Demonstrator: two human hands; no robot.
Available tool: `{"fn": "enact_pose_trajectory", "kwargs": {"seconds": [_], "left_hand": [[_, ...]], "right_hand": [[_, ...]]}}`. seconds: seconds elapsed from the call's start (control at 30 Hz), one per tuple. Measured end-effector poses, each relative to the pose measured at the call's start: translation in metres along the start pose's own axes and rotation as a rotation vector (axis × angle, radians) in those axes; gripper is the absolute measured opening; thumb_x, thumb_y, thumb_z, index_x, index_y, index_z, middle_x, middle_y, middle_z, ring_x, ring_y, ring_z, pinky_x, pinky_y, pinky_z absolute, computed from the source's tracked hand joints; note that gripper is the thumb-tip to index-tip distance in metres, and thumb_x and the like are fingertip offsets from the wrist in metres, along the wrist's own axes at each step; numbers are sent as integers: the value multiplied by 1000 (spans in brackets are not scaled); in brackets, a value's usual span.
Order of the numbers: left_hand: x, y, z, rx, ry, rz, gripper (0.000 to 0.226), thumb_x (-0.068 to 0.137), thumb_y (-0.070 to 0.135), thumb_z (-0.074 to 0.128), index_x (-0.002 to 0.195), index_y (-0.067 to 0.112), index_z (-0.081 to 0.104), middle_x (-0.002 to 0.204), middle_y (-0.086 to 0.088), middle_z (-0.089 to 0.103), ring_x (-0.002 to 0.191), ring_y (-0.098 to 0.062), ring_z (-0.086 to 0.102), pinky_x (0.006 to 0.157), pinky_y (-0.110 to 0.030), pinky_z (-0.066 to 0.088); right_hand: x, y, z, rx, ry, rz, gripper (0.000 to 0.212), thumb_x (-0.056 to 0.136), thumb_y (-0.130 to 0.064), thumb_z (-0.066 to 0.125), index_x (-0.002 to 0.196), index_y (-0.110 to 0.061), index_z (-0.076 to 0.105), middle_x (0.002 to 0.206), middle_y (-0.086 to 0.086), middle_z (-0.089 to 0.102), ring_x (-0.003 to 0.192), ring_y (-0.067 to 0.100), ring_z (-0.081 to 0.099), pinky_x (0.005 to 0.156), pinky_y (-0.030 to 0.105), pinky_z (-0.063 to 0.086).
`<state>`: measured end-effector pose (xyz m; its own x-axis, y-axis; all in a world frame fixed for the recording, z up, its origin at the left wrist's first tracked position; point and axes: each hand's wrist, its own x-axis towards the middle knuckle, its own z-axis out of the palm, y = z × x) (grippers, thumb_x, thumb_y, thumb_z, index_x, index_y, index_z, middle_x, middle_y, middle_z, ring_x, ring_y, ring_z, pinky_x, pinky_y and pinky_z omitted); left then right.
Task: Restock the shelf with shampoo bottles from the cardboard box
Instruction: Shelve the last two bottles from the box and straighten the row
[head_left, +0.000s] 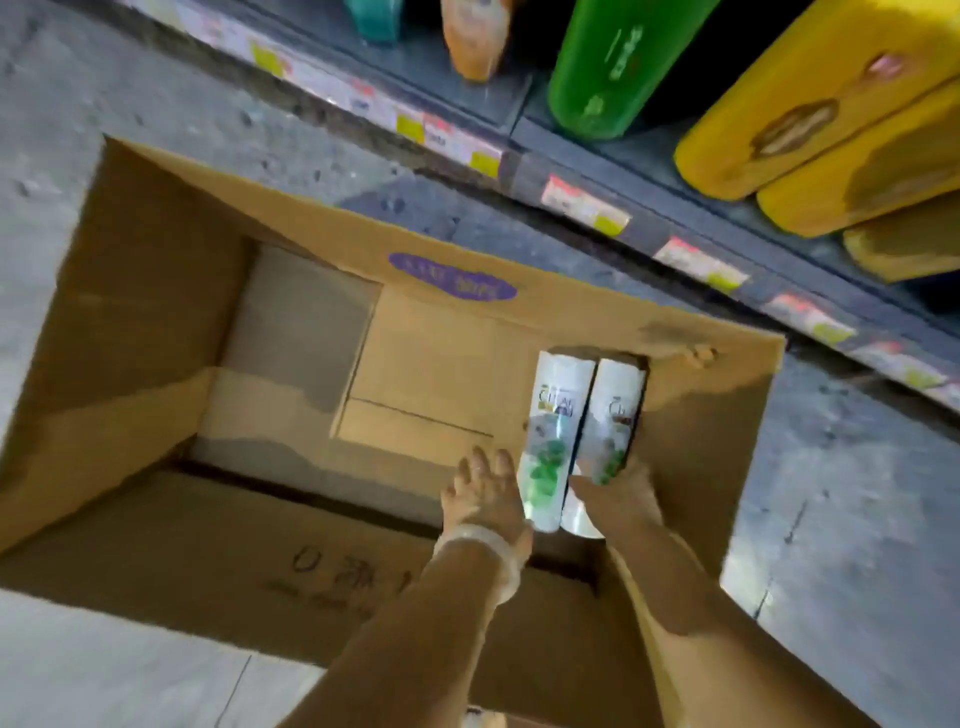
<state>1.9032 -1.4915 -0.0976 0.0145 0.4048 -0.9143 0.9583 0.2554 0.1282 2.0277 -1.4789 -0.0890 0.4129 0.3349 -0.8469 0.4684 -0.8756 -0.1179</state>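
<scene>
An open cardboard box (156, 291) sits on the floor below the shelf (524, 161). Two white shampoo bottles with green leaf labels lie side by side at its right end. My left hand (485, 493) reaches into the box with fingers spread and straight, against the left bottle (556, 410). My right hand (631, 491) wraps round the lower end of the right bottle (618, 405), its thumb between the two bottles and its fingers hidden behind. A clear bracelet circles my left wrist.
On the shelf stand a green bottle (608, 67), large yellow bottles (810, 104), an orange bottle (475, 36) and a teal one (374, 21). Price labels (452, 135) line the shelf edge. Grey speckled floor (831, 457) surrounds the box, whose left part holds only cardboard sheets.
</scene>
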Motion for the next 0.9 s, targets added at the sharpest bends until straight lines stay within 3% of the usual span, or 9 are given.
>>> {"fn": "enact_pose_trajectory", "kwargs": {"seconds": [0.13, 0.2, 0.33, 0.4, 0.53, 0.67, 0.8, 0.9], "left_hand": [[62, 19, 18, -310, 77, 18, 83, 80, 31, 65, 142, 17, 12, 147, -11, 25, 137, -31, 24, 111, -43, 24], [83, 28, 18, -439, 137, 78, 84, 75, 25, 72, 140, 16, 19, 137, -10, 36, 129, -31, 34, 110, -43, 29], [97, 49, 23, -368, 116, 130, 112, 71, 34, 76, 145, 10, -4, 145, -12, 25, 133, -30, 28, 111, -38, 24], [98, 51, 26, -516, 78, 86, 118, 67, 25, 80, 146, 13, -7, 146, -14, 23, 136, -31, 24, 112, -40, 23], [94, 16, 14, -686, 183, 38, 110, 63, 10, 79, 144, 19, 6, 134, -12, 36, 125, -31, 39, 106, -45, 37], [90, -17, 14, -632, 374, -37, 98, 66, 13, 72, 142, 20, 10, 125, -10, 39, 116, -31, 40, 100, -43, 40], [100, -22, 23, -631, 399, -181, 86, 63, 26, 78, 131, 17, 27, 120, -8, 44, 115, -29, 40, 90, -40, 42], [104, -20, 20, -695, 375, -235, 72, 59, 26, 81, 115, 13, 37, 109, -8, 47, 106, -28, 45, 85, -39, 43]], "right_hand": [[55, -4, 18, 44, 110, 86, 74, 79, -25, 68, 137, -5, 27, 137, 18, 44, 123, 36, 47, 101, 48, 41], [70, -7, 17, -28, 180, 118, 60, 85, -25, 59, 135, -5, 32, 137, 18, 45, 124, 36, 46, 102, 43, 40], [78, -8, 7, -192, 245, 45, 37, 91, -20, 48, 124, -3, 45, 128, 17, 55, 119, 35, 51, 92, 36, 42], [73, -7, 6, -224, 255, -8, 39, 88, -23, 55, 123, -6, 46, 124, 16, 58, 114, 34, 54, 87, 36, 44], [68, -9, 19, -192, 206, -86, 60, 78, -31, 71, 126, -15, 40, 126, 9, 54, 111, 33, 56, 82, 39, 47], [69, -13, 45, -17, 156, -112, 67, 71, -28, 78, 122, -11, 38, 122, 11, 53, 106, 30, 57, 77, 32, 44], [72, -12, 66, -38, 234, -120, 74, 68, -28, 79, 124, -8, 36, 124, 13, 44, 110, 31, 51, 81, 35, 46], [77, -11, 66, 37, 251, -94, 66, 65, -22, 79, 116, -10, 40, 112, 10, 51, 102, 30, 55, 76, 32, 43]]}}
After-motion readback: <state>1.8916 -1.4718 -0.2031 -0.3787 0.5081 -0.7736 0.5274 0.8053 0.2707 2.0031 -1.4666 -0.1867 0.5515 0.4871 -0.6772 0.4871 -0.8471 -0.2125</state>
